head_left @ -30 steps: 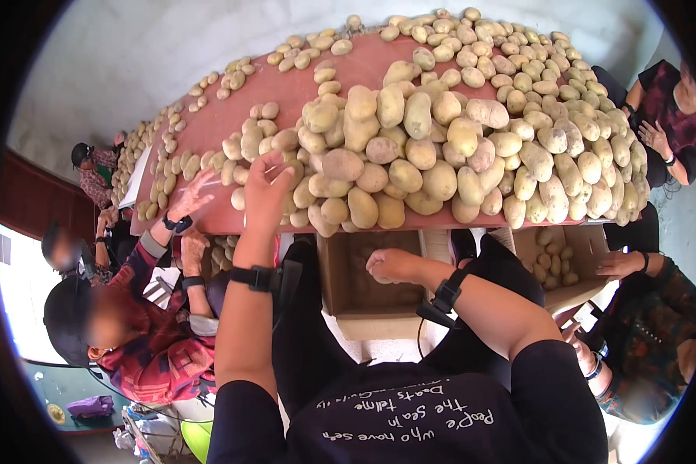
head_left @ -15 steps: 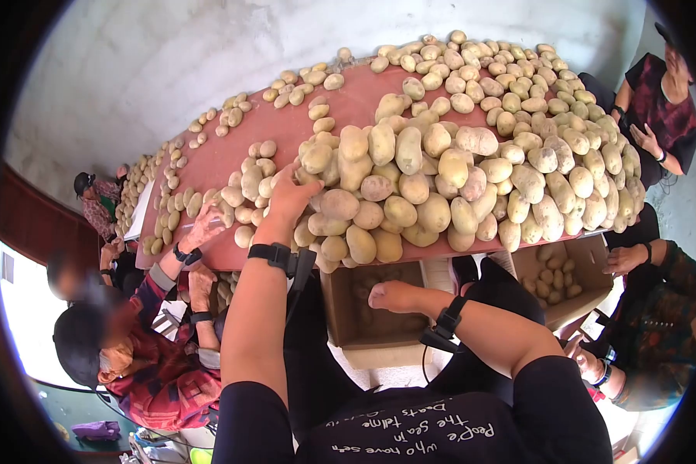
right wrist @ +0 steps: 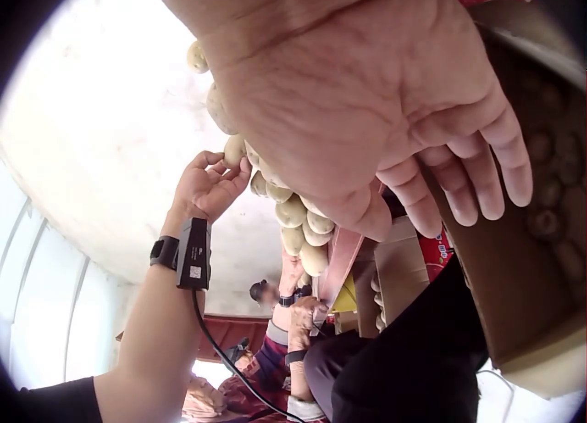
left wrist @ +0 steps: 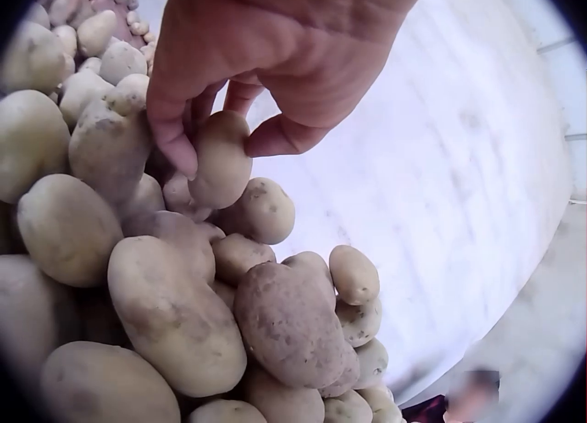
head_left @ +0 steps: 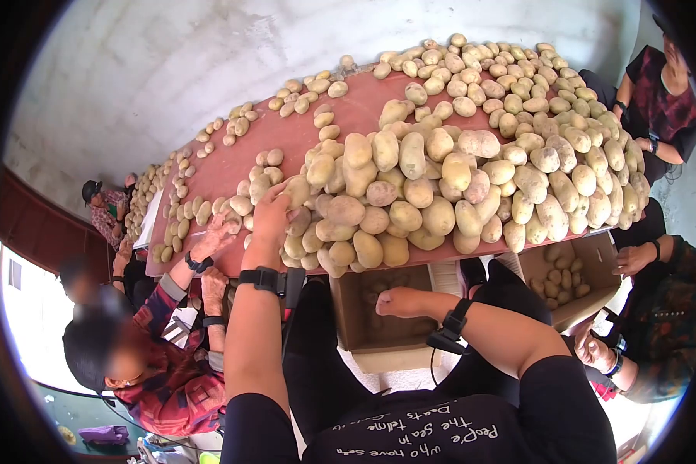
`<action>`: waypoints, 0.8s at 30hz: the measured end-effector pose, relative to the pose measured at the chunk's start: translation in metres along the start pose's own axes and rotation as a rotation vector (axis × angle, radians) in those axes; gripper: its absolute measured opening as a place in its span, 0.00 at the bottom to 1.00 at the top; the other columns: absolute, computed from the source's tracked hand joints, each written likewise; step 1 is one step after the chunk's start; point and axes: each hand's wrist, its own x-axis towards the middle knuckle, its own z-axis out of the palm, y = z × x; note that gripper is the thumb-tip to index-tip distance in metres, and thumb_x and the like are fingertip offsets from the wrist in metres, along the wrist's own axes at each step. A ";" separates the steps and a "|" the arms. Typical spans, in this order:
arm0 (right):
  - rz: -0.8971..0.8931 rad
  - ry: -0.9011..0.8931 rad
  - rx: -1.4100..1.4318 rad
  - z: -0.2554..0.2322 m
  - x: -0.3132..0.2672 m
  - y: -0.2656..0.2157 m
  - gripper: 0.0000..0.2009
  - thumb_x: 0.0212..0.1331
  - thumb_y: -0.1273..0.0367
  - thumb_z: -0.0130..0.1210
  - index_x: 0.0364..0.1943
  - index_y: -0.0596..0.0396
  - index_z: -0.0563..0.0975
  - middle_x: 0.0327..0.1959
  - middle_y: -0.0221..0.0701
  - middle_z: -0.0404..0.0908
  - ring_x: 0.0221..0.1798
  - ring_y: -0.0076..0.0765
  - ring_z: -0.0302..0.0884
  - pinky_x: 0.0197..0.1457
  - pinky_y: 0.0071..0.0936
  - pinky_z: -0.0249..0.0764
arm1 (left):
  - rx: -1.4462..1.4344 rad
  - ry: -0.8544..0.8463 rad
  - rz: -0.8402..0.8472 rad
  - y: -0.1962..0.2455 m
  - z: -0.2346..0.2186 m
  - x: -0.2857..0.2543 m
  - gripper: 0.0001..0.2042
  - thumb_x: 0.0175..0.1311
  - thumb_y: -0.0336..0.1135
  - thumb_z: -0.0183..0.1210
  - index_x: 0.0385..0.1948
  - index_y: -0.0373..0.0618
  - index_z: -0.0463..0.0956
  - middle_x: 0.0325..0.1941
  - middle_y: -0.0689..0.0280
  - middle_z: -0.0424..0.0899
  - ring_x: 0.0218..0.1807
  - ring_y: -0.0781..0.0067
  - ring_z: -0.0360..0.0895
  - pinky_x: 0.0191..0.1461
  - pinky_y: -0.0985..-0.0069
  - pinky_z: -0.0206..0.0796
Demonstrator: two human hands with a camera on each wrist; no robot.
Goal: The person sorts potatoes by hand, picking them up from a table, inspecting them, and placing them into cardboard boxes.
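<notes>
A mound of potatoes [head_left: 410,185] covers the near side of the red table. At its left end, my left hand [head_left: 269,220] reaches up to the pile. In the left wrist view, the thumb and fingers pinch a smooth tan potato [left wrist: 223,161] at the pile's edge, with other potatoes right beneath it. My right hand [right wrist: 367,120] hangs over the cardboard box [head_left: 387,362] below the table edge. Its palm shows bare and its fingers are relaxed in the right wrist view. Several potatoes [right wrist: 546,223] lie in that box.
A second cardboard box [head_left: 588,305] with potatoes stands to the right. On the left, a person in a red patterned shirt [head_left: 170,387] reaches to the table [head_left: 240,166]. Other people sit at the right and far left. A pale wall [head_left: 170,85] rises behind.
My left hand has moved onto the left end of the pile and now pinches a potato there. The right hand stays over the box. The head view has shifted slightly.
</notes>
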 end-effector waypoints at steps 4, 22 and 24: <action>0.002 -0.023 0.029 -0.001 0.000 0.000 0.18 0.59 0.58 0.52 0.41 0.60 0.79 0.38 0.42 0.81 0.44 0.43 0.78 0.49 0.35 0.71 | -0.341 -0.028 0.033 -0.009 -0.019 -0.001 0.23 0.59 0.26 0.46 0.59 0.42 0.68 0.55 0.63 0.74 0.53 0.72 0.73 0.52 0.71 0.71; -0.054 -0.217 0.587 -0.010 -0.010 -0.030 0.20 0.65 0.56 0.49 0.54 0.53 0.72 0.50 0.32 0.74 0.54 0.33 0.73 0.55 0.31 0.71 | -0.562 -0.331 0.088 -0.055 -0.002 -0.138 0.31 0.50 0.18 0.54 0.61 0.43 0.61 0.61 0.60 0.70 0.61 0.62 0.71 0.59 0.63 0.70; -0.118 -0.270 0.766 -0.014 -0.014 -0.036 0.23 0.67 0.55 0.46 0.59 0.55 0.68 0.54 0.33 0.73 0.57 0.34 0.72 0.59 0.33 0.70 | -0.463 -0.309 0.084 -0.064 0.007 -0.150 0.31 0.50 0.19 0.55 0.61 0.42 0.61 0.61 0.61 0.70 0.60 0.63 0.72 0.59 0.64 0.71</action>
